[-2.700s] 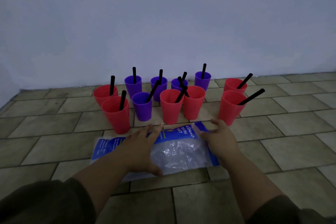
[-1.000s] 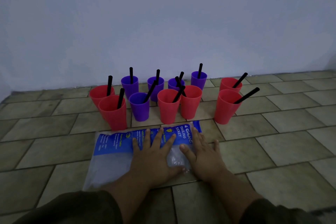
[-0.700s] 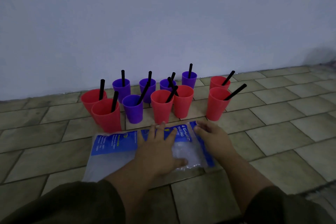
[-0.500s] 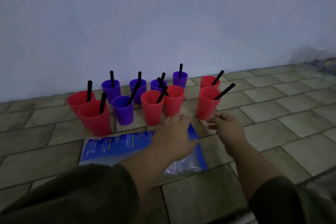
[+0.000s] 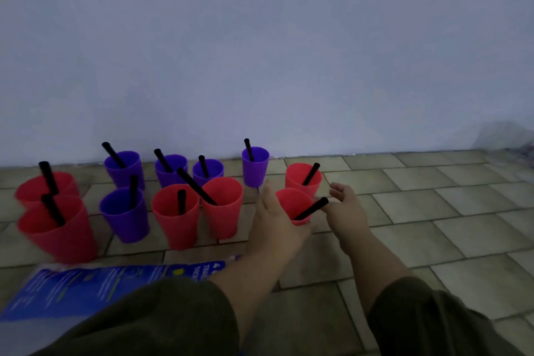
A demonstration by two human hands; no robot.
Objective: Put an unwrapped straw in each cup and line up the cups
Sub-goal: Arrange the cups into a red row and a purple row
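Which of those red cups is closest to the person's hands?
The nearer red cup of the pair on the right, its black straw leaning right. It alone sits between the left hand and right hand.

Single head-worn, wide-angle view, set above the person's own forearms and facing forward and down. Both sleeves enter at the bottom edge, close to the lens; the left hand [image 5: 277, 220] and right hand [image 5: 345, 211] extend away from it to mid-frame. The tiled floor [image 5: 433, 240] fills the lower half, and the plain wall [image 5: 260, 52], faced nearly head-on, fills the upper half. The cups [image 5: 176, 211] stand near, left of centre at the wall's foot. The left edge is blurred.
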